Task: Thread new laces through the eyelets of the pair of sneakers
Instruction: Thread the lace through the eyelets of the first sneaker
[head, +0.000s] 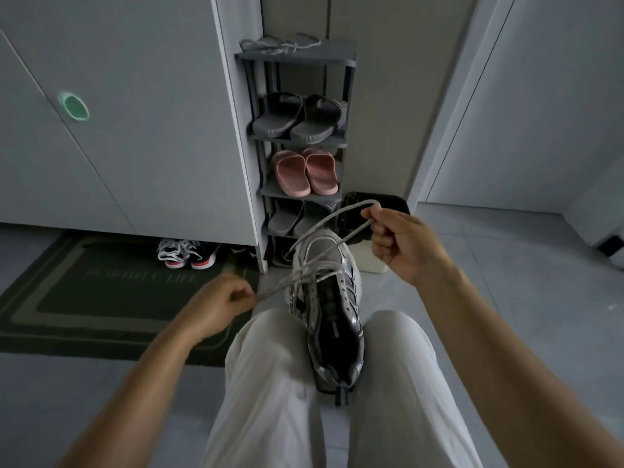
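— How far along?
— Looks early. Grey-and-silver sneaker (334, 319) wedged between the knees, between the two hands, toe pointing away. Grey lace (324, 255) through only the eyelets nearest the toe, by the look of it; the upper eyelets toward the tongue seem bare.
— And the hands?
— Left hand (219, 305) pinching one lace end, just left of the sneaker's front half. Right hand (405, 244) curled round a loop of the other run, raised beyond the toe and to its right.
— Left to do?
— Probably most of it: crossing up the remaining eyelets here, then the second sneaker, nowhere in view. Spare lace (280, 45) lying on top of the shoe rack (297, 59), well beyond both hands, likely meant for that one.
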Motion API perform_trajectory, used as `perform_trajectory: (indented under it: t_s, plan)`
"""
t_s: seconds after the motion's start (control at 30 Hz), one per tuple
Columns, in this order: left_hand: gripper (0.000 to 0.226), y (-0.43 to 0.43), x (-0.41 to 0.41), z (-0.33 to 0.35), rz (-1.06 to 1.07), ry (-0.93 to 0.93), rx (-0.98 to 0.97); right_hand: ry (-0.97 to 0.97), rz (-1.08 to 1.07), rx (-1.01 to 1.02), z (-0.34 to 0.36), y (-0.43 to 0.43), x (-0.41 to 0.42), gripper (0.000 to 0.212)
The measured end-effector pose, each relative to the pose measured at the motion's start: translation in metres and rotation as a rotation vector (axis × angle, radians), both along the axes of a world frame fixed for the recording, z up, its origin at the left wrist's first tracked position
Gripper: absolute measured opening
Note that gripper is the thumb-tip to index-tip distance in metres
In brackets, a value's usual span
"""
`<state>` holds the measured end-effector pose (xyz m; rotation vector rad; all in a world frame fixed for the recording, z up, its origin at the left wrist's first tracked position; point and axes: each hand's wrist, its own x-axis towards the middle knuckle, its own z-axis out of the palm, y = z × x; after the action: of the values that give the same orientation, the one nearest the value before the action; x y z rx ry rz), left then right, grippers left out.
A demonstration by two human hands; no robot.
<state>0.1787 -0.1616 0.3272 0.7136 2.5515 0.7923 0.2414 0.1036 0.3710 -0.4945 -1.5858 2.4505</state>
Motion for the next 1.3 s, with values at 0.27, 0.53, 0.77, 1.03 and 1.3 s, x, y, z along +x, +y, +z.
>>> perform_trajectory:
  t_s: [0.27, 0.53, 0.77, 1.03, 1.3]
  plan:
    - [0.041, 0.044, 0.015, 0.025, 0.265, -0.226, 0.445, 0.077, 0.268, 1.021, -0.027, -0.069, 0.009, 0.022]
    - [0.02, 0.087, -0.028, 0.078, 0.373, -0.512, 0.852, 0.148, 0.275, 1.253, -0.045, -0.094, 0.028, 0.022]
    - [0.025, 0.084, 0.009, 0.037, -0.071, -0.021, 0.177, -0.356, 0.03, 1.138, -0.053, -0.05, 0.027, 0.033]
    - [0.027, 0.086, 0.046, 0.005, 0.019, 0.24, 0.036, -0.356, -0.013, 0.92, -0.046, -0.038, 0.034, 0.014]
    - [0.021, 0.097, 0.056, -0.004, 0.093, 0.51, 0.064, -0.263, -0.01, 0.346, -0.052, -0.03, 0.041, 0.029]
